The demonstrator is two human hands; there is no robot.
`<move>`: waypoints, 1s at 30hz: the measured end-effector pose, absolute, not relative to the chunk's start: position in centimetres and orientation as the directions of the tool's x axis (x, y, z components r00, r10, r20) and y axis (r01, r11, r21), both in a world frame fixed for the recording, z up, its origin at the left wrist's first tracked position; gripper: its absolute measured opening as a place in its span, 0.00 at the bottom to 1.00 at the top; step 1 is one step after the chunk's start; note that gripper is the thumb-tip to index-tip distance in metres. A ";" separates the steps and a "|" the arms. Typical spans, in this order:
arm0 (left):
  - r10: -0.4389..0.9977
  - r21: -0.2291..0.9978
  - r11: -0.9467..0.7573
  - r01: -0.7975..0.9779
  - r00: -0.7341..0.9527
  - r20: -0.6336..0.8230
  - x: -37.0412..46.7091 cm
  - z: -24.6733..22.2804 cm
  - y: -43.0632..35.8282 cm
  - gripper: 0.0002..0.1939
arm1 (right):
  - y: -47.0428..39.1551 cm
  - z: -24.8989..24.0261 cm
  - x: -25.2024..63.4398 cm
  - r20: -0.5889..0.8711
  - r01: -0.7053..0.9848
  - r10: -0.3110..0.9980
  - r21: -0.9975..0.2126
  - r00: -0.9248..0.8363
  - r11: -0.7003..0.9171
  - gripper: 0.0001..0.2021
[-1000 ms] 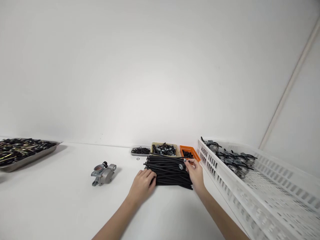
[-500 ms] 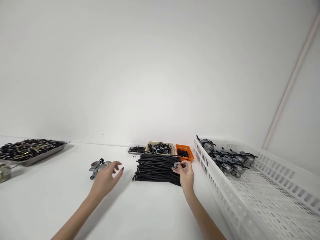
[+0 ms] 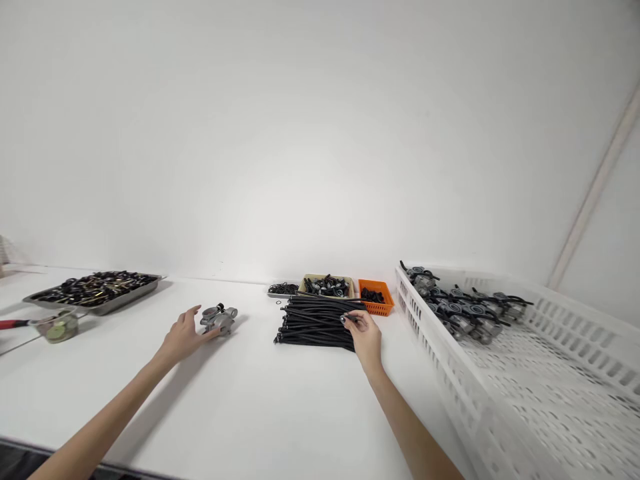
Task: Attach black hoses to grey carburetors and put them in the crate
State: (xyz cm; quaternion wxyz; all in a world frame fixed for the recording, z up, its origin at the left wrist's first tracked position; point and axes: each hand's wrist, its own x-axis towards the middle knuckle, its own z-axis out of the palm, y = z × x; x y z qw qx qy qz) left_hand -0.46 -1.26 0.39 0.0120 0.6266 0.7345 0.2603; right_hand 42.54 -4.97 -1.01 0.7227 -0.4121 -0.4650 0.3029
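Observation:
My left hand (image 3: 186, 335) is at the left side of a grey metal part (image 3: 219, 320) on the white table, its fingers spread and the thumb reaching in front of the part. Over the right end of a bundle of black hoses (image 3: 315, 322), my right hand (image 3: 365, 333) is closed in a pinch on a small fitting (image 3: 344, 319), mostly hidden by the fingertips.
A metal tray (image 3: 117, 303) of dark parts and a clear cup (image 3: 59, 327) stand at left. Behind the hoses are a beige tray (image 3: 353, 288) and an orange basket (image 3: 381, 309). A large white crate (image 3: 450, 373) with similar assemblies fills the right.
My left hand has moved from the right side of the metal part to its left side, fingers spread. My right hand stays near the hoses, still pinching. The view has shifted left.

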 end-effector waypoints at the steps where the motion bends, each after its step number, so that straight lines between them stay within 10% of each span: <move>1: 0.946 0.460 0.056 0.886 -0.194 0.260 -0.3 0.6 -0.7 0.51 | -4.9 -1.1 42.6 0.424 -0.049 0.822 -0.878 0.381 0.476 0.17; 8: 0.977 0.491 -0.019 0.871 -0.088 0.192 0.3 -0.4 -1.2 0.34 | -4.2 -1.4 42.8 0.427 -0.069 0.833 -0.876 0.352 0.478 0.17; 20: 0.823 -0.164 -0.310 0.936 0.351 0.446 4.1 -0.6 -6.8 0.18 | -4.3 -1.5 42.7 0.432 -0.034 0.831 -0.881 0.349 0.472 0.18; 30: 0.642 -0.139 -0.636 0.759 0.621 0.450 13.8 3.5 -9.7 0.16 | -4.7 -1.5 42.3 0.424 -0.013 0.854 -0.894 0.301 0.448 0.15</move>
